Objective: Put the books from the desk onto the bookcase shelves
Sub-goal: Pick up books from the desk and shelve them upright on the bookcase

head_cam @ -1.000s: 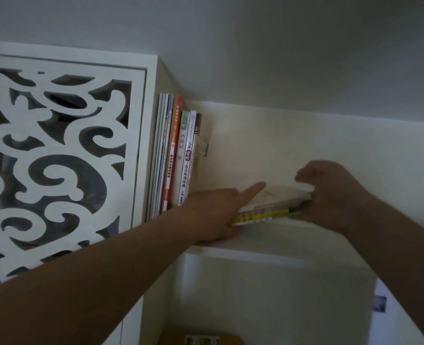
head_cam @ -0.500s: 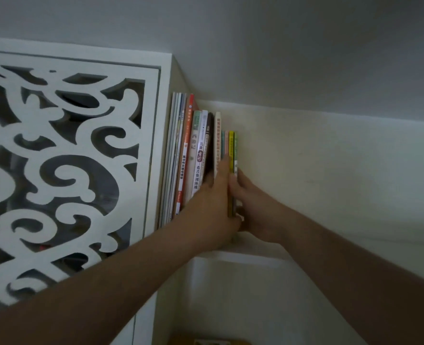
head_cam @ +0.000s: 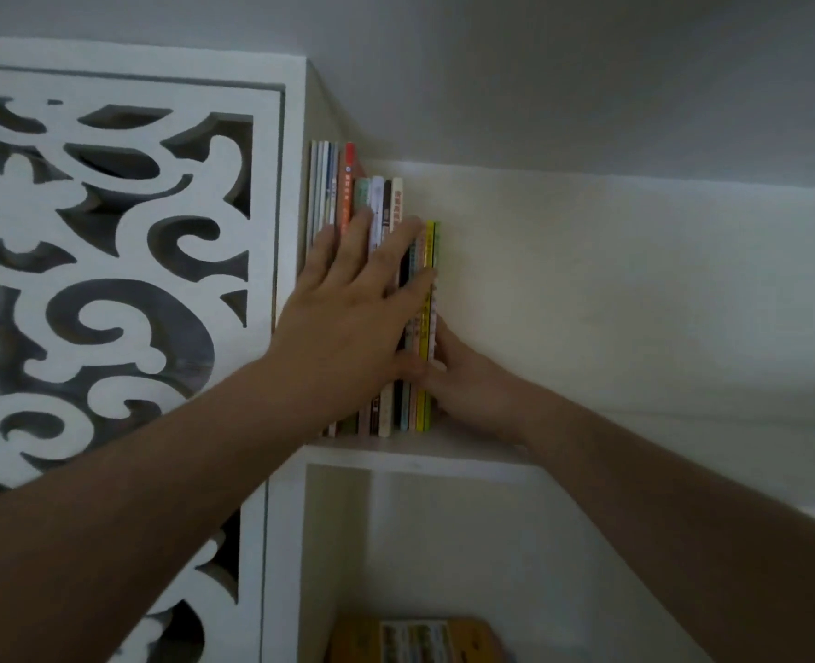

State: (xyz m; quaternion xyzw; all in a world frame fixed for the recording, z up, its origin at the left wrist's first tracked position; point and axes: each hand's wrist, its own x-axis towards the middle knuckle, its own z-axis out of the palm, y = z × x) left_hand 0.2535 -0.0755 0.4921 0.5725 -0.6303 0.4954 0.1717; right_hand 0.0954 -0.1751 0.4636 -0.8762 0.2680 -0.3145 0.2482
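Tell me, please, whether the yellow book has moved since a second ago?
Yes. The yellow book lay flat on the shelf to the right; now it stands upright, pushed left against the row of books.

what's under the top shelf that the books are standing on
Below the top shelf is an open compartment with a yellowish object at the frame's lower edge; it is cut off and blurred, so I cannot identify it. The right arm covers the compartment's right side.
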